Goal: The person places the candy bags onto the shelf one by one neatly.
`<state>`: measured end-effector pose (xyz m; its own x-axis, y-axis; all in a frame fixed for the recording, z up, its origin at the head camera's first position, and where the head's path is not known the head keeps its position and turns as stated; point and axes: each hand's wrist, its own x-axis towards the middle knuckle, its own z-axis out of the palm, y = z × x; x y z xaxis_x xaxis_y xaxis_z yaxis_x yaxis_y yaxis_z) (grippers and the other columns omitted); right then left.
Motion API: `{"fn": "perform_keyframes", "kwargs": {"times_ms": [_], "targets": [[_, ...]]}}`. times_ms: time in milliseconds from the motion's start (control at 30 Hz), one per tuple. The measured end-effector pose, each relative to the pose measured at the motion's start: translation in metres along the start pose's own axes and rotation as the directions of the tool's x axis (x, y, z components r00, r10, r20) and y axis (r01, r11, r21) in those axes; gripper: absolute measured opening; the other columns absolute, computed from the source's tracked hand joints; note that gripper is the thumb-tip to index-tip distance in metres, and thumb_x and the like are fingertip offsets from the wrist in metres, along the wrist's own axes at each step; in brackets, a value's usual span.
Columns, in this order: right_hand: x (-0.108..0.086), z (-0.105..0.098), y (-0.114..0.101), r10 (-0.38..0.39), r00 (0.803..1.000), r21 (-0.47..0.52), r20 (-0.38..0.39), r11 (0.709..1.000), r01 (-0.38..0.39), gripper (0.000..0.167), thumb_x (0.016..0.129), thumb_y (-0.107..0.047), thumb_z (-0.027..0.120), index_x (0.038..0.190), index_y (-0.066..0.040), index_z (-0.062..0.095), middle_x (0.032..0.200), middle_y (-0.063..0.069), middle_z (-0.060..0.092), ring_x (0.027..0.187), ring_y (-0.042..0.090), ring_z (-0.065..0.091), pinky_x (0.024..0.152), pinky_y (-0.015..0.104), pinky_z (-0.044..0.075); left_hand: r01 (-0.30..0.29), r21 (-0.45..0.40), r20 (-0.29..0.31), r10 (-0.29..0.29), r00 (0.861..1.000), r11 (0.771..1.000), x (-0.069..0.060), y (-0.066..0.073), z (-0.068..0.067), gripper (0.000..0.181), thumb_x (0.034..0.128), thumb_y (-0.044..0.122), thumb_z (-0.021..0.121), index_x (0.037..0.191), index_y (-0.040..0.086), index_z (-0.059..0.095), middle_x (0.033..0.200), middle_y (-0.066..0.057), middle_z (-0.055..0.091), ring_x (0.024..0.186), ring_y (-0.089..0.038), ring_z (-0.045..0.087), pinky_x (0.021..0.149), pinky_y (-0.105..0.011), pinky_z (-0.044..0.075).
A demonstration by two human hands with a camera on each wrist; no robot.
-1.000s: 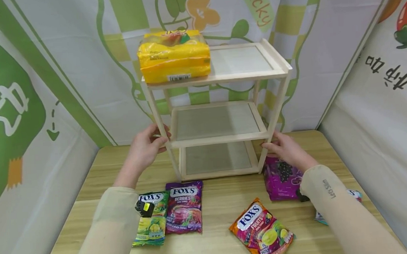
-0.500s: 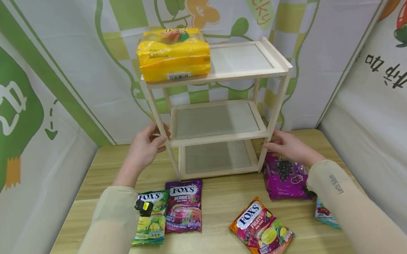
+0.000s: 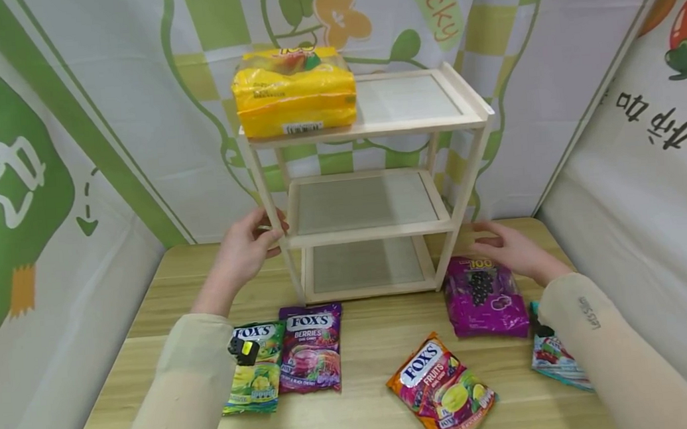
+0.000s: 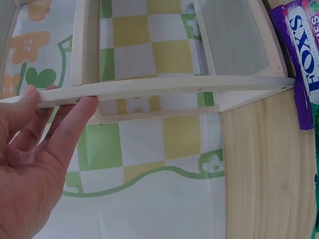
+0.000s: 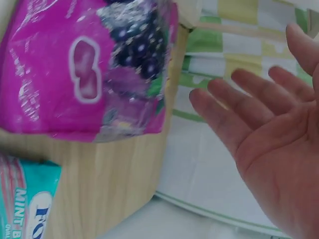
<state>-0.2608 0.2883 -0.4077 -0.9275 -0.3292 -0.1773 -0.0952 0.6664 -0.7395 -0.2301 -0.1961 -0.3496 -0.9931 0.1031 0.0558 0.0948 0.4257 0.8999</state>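
Note:
A three-tier wooden shelf (image 3: pixel 375 233) stands upright at the back of the table. My left hand (image 3: pixel 243 249) pinches its left front post, thumb on one side and fingertips on the other, as the left wrist view shows. My right hand (image 3: pixel 510 249) is apart from the shelf, right of its right post and above a purple grape candy bag (image 3: pixel 486 301). In the right wrist view the right hand (image 5: pixel 279 124) has its fingers spread and holds nothing. A yellow candy bag (image 3: pixel 295 98) sits on the left of the top tier.
On the wooden table (image 3: pixel 370 419) lie a green Fox's bag (image 3: pixel 255 373), a purple Fox's Berries bag (image 3: pixel 310 350), an orange Fox's Fruits bag (image 3: pixel 442 390) and a teal Fox's bag (image 3: pixel 560 362), partly under the right sleeve. Printed cloth walls (image 3: pixel 636 214) close the sides and back.
My right hand has let go of the shelf's right post and moved to the right, uncovering more of the grape candy bag. The left hand and the shelf have stayed put.

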Motion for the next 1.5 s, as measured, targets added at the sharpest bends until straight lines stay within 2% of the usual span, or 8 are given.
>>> {"fn": "perform_keyframes", "kwargs": {"times_ms": [300, 467, 733, 833, 1000, 1167, 1367, 1500], "targets": [[-0.007, -0.004, 0.018, 0.114, 0.994, -0.035, -0.003, 0.993, -0.114, 0.097, 0.104, -0.045, 0.056, 0.160, 0.004, -0.005, 0.159, 0.043, 0.011, 0.146, 0.059, 0.018, 0.116, 0.072, 0.024, 0.005, 0.005, -0.002, -0.005, 1.000, 1.000, -0.001, -0.001, 0.000, 0.026, 0.1067, 0.005, 0.051, 0.132, -0.001, 0.055, 0.125, -0.021, 0.058, 0.121, -0.038, 0.060, 0.096, -0.040, 0.059], [-0.009, 0.000, 0.036, 0.179, 0.984, 0.010, 0.016, 0.984, -0.179, 0.107, 0.104, -0.047, 0.056, 0.155, 0.002, -0.024, 0.158, 0.045, -0.003, 0.146, 0.062, 0.007, 0.116, 0.075, 0.017, -0.007, -0.003, -0.002, 0.007, 1.000, 1.000, 0.000, -0.001, 0.001, 0.027, 0.1063, 0.005, 0.051, 0.132, -0.001, 0.055, 0.126, -0.022, 0.059, 0.121, -0.038, 0.060, 0.095, -0.038, 0.059], [-0.016, 0.009, 0.053, 0.315, 0.935, 0.150, 0.162, 0.929, -0.339, 0.109, 0.106, -0.041, 0.053, 0.146, -0.014, -0.045, 0.156, 0.041, -0.022, 0.140, 0.069, 0.008, 0.099, 0.076, 0.043, -0.006, 0.002, -0.002, 0.006, 1.000, 1.000, 0.001, -0.002, 0.002, 0.027, 0.1065, 0.006, 0.052, 0.133, 0.000, 0.054, 0.126, -0.021, 0.059, 0.122, -0.037, 0.060, 0.095, -0.039, 0.059], [-0.018, 0.010, 0.055, 0.344, 0.921, 0.217, 0.184, 0.900, -0.379, 0.110, 0.106, -0.037, 0.055, 0.145, -0.016, -0.046, 0.155, 0.040, -0.027, 0.140, 0.070, 0.004, 0.096, 0.076, 0.046, -0.006, -0.001, -0.002, 0.006, 1.000, 1.000, 0.001, -0.003, 0.001, 0.027, 0.1065, 0.006, 0.052, 0.132, 0.000, 0.055, 0.126, -0.021, 0.059, 0.122, -0.037, 0.060, 0.094, -0.040, 0.059], [-0.021, 0.013, 0.058, 0.389, 0.895, 0.243, 0.218, 0.867, -0.435, 0.113, 0.104, -0.038, 0.057, 0.144, -0.013, -0.046, 0.154, 0.043, -0.024, 0.139, 0.069, 0.010, 0.098, 0.075, 0.044, -0.010, -0.002, -0.001, 0.010, 1.000, 1.000, 0.001, -0.003, 0.001, 0.027, 0.1065, 0.007, 0.052, 0.132, 0.000, 0.055, 0.125, -0.021, 0.059, 0.121, -0.037, 0.060, 0.095, -0.041, 0.059], [-0.024, 0.015, 0.064, 0.398, 0.891, 0.204, 0.220, 0.874, -0.441, 0.115, 0.103, -0.040, 0.059, 0.147, -0.004, -0.041, 0.155, 0.046, -0.014, 0.140, 0.067, 0.013, 0.095, 0.073, 0.048, -0.010, 0.001, 0.002, 0.010, 1.000, 1.000, 0.000, -0.003, 0.001, 0.026, 0.1065, 0.007, 0.052, 0.131, 0.000, 0.055, 0.125, -0.021, 0.059, 0.121, -0.037, 0.060, 0.094, -0.039, 0.059], [-0.023, 0.017, 0.066, 0.407, 0.883, 0.172, 0.232, 0.877, -0.449, 0.114, 0.102, -0.043, 0.060, 0.150, 0.003, -0.032, 0.154, 0.046, -0.015, 0.140, 0.066, 0.015, 0.095, 0.069, 0.051, -0.008, 0.002, 0.002, 0.008, 1.000, 1.000, 0.000, -0.003, 0.001, 0.026, 0.1067, 0.007, 0.052, 0.131, 0.000, 0.055, 0.126, -0.022, 0.058, 0.122, -0.037, 0.060, 0.095, -0.040, 0.059], [-0.023, 0.018, 0.066, 0.407, 0.881, 0.196, 0.241, 0.869, -0.455, 0.112, 0.102, -0.040, 0.060, 0.151, 0.004, -0.030, 0.154, 0.049, -0.007, 0.137, 0.064, 0.031, 0.095, 0.067, 0.053, -0.008, 0.000, 0.002, 0.008, 1.000, 1.000, 0.001, -0.003, 0.001, 0.026, 0.1067, 0.007, 0.052, 0.131, -0.001, 0.055, 0.126, -0.022, 0.058, 0.122, -0.037, 0.060, 0.096, -0.042, 0.058]]}}
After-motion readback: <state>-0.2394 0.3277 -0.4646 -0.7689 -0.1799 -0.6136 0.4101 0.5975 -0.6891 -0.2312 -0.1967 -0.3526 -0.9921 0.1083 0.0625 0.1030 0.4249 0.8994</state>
